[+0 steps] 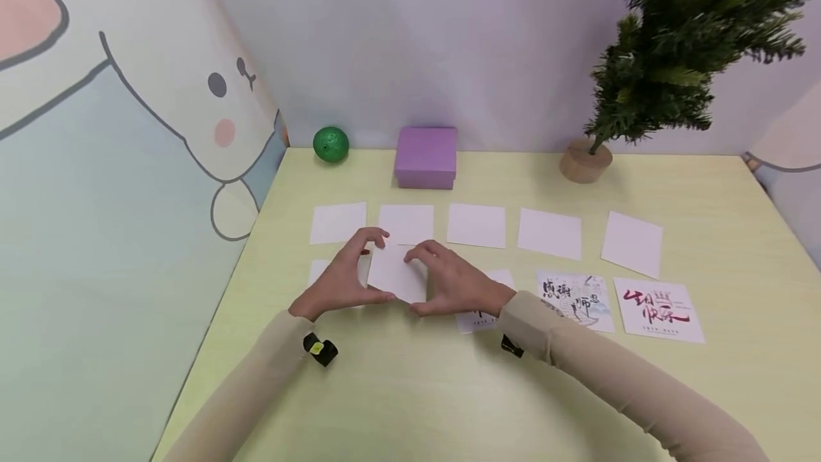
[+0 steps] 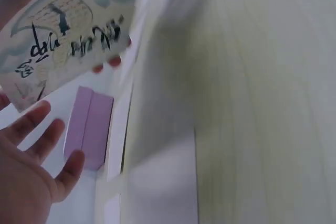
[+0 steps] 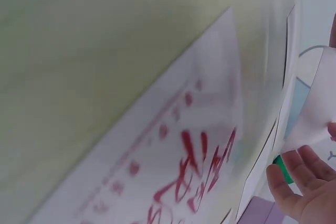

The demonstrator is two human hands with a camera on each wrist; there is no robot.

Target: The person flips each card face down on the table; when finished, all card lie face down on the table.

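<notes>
Both hands hold one square card (image 1: 394, 273) over the table, its blank white side facing up. Black brush lettering and a pale green picture show on its underside (image 2: 58, 40) in the left wrist view. My left hand (image 1: 340, 276) has index finger and thumb at the card's left edge, its other fingers (image 2: 55, 132) spread below. On the right, my right hand (image 1: 458, 280) grips the opposite edge between bent index finger and thumb. Another white card (image 1: 317, 269) lies partly hidden behind the left hand. A printed card (image 1: 474, 322) is partly covered by the right hand.
Several blank white cards (image 1: 476, 225) lie in a row farther back. To the right are a card with black lettering (image 1: 575, 301) and one with red lettering (image 1: 659, 310). A green ball (image 1: 331, 144), purple box (image 1: 425, 157) and small tree (image 1: 680, 55) stand along the wall.
</notes>
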